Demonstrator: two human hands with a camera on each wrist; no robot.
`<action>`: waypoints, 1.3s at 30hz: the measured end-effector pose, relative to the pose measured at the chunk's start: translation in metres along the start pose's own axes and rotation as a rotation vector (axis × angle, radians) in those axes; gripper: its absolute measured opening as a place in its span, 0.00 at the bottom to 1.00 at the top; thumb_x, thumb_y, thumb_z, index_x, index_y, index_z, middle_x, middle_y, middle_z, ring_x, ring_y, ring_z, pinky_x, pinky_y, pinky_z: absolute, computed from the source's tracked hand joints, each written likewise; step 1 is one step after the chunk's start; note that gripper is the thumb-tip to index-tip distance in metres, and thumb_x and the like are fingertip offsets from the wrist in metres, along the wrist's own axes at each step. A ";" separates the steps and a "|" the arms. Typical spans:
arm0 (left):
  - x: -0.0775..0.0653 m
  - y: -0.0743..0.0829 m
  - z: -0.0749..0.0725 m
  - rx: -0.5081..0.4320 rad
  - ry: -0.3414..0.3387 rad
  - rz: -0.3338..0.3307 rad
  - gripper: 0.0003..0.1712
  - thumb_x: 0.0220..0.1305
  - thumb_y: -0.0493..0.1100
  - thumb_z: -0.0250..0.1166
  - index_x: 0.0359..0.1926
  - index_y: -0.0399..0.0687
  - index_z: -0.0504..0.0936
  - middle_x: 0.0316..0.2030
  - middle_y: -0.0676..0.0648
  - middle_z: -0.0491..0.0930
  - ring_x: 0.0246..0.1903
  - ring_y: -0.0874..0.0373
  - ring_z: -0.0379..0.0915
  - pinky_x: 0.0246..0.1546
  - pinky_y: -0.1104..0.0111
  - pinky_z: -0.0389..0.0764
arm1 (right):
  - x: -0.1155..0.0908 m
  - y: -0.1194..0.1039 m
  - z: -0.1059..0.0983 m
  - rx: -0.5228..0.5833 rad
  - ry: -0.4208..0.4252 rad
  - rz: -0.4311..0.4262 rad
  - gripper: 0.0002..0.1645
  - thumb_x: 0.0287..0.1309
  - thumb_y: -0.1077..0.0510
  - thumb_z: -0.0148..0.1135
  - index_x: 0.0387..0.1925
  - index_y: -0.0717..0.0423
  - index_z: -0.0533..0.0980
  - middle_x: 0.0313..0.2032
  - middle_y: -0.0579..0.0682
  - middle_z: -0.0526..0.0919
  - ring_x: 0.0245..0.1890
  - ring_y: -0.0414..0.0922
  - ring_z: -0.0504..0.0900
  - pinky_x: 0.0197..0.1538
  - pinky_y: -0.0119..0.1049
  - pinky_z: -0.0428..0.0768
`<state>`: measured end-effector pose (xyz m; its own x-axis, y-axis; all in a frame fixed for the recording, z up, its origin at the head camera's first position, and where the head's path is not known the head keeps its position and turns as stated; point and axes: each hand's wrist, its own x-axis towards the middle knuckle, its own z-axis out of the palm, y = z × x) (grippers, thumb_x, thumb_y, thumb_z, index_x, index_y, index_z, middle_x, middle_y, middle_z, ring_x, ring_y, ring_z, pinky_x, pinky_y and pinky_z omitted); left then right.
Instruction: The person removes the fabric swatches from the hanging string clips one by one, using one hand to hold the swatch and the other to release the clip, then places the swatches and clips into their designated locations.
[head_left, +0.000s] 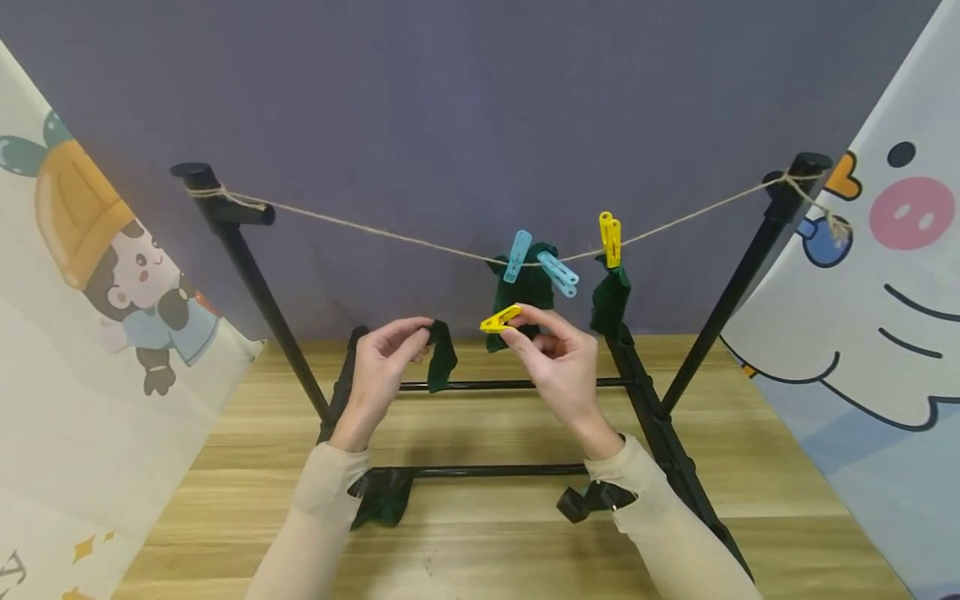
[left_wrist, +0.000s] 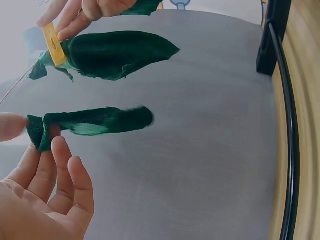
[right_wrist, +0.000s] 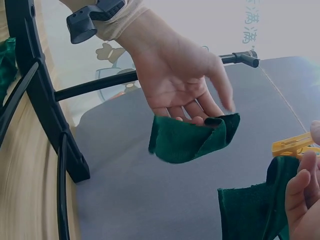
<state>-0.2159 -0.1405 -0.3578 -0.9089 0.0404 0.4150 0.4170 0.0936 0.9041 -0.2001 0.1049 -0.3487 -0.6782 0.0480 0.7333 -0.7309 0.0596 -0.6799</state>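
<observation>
At the left side, we see a black post (head_left: 255, 292) with twine (head_left: 360, 226) tied near its top; if that knot slipped under a tug, we think the whole line would sag. Low down, a loose green cloth (head_left: 388, 497) lies on the wooden counter (head_left: 480, 533), beside the left sleeve, which could drag it along. Our left hand (head_left: 378, 367) pinches a dark green strip (head_left: 441, 358) by its upper end, below the twine and touching nothing else. The end is folded over between the fingers, so a loosened pinch could drop it, and a bunched fold might leave a clip little to bite. Next, our right hand (head_left: 562, 367) holds a yellow clothespin (head_left: 500, 319) between thumb and fingertips; a poor squeeze could spring it away. Just behind, a wider green cloth (head_left: 525, 292) hangs from two light-blue clothespins (head_left: 517, 256), the second (head_left: 558, 273) tilted well over. Our knuckles could knock it, and its slanted hold may prove weak. Farther right, another yellow clothespin (head_left: 611, 239) holds a small green cloth (head_left: 611, 300) on the twine, which dips toward the middle and rises to the right post (head_left: 738, 300); pulling there could shake both hung pieces.
</observation>
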 end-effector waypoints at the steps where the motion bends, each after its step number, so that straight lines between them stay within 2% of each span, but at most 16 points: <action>1: -0.001 0.000 -0.001 -0.005 0.004 0.005 0.15 0.77 0.36 0.61 0.55 0.31 0.86 0.34 0.60 0.86 0.34 0.59 0.83 0.40 0.70 0.85 | -0.001 0.000 0.000 0.002 0.002 0.004 0.20 0.58 0.75 0.73 0.53 0.66 0.86 0.41 0.37 0.88 0.14 0.35 0.67 0.16 0.27 0.63; 5: -0.006 -0.001 -0.003 0.009 0.015 0.002 0.14 0.77 0.38 0.64 0.53 0.32 0.87 0.35 0.60 0.87 0.35 0.56 0.84 0.39 0.71 0.85 | -0.004 -0.001 -0.002 0.013 0.010 0.006 0.20 0.58 0.76 0.72 0.53 0.68 0.85 0.41 0.35 0.88 0.12 0.35 0.67 0.15 0.27 0.63; 8: -0.009 -0.002 -0.004 0.047 0.009 -0.011 0.12 0.74 0.38 0.68 0.52 0.36 0.88 0.37 0.61 0.87 0.36 0.58 0.83 0.40 0.71 0.84 | -0.006 -0.001 -0.004 0.021 0.015 0.007 0.20 0.59 0.76 0.72 0.53 0.68 0.85 0.40 0.36 0.89 0.12 0.35 0.67 0.15 0.27 0.64; 14: -0.015 -0.007 -0.007 0.097 0.010 -0.027 0.12 0.72 0.37 0.70 0.53 0.40 0.88 0.33 0.55 0.83 0.33 0.63 0.77 0.38 0.72 0.78 | -0.009 0.001 -0.009 0.034 0.009 0.016 0.20 0.59 0.77 0.71 0.53 0.71 0.84 0.40 0.37 0.89 0.12 0.34 0.68 0.15 0.27 0.66; 22: -0.018 -0.012 -0.010 0.116 0.015 -0.038 0.13 0.71 0.37 0.70 0.55 0.42 0.88 0.38 0.45 0.85 0.36 0.62 0.80 0.41 0.72 0.81 | -0.013 0.006 -0.018 0.025 0.003 0.026 0.20 0.59 0.78 0.69 0.53 0.73 0.83 0.40 0.33 0.89 0.12 0.34 0.66 0.14 0.30 0.62; 31: -0.025 -0.010 -0.012 0.115 0.006 -0.055 0.15 0.72 0.36 0.70 0.57 0.41 0.87 0.40 0.52 0.86 0.38 0.64 0.80 0.43 0.73 0.81 | -0.021 0.010 -0.026 0.028 -0.003 0.062 0.19 0.60 0.78 0.68 0.54 0.73 0.83 0.40 0.34 0.89 0.11 0.35 0.65 0.13 0.36 0.58; 36: -0.030 -0.013 -0.013 0.126 0.006 -0.048 0.13 0.71 0.36 0.70 0.54 0.40 0.89 0.38 0.46 0.88 0.36 0.62 0.81 0.40 0.72 0.81 | -0.027 0.012 -0.031 0.041 -0.004 0.075 0.19 0.60 0.78 0.68 0.54 0.75 0.82 0.39 0.35 0.89 0.11 0.35 0.64 0.13 0.38 0.56; 39: -0.033 -0.015 -0.013 0.133 0.005 -0.048 0.11 0.71 0.36 0.71 0.52 0.40 0.90 0.37 0.46 0.89 0.36 0.62 0.82 0.39 0.72 0.81 | -0.031 0.013 -0.034 0.050 -0.004 0.089 0.19 0.60 0.78 0.67 0.54 0.75 0.82 0.39 0.35 0.89 0.11 0.35 0.65 0.13 0.38 0.56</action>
<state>-0.1923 -0.1565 -0.3834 -0.9275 0.0283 0.3728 0.3692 0.2267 0.9013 -0.1863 0.1379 -0.3797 -0.7408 0.0469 0.6701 -0.6706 0.0055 -0.7418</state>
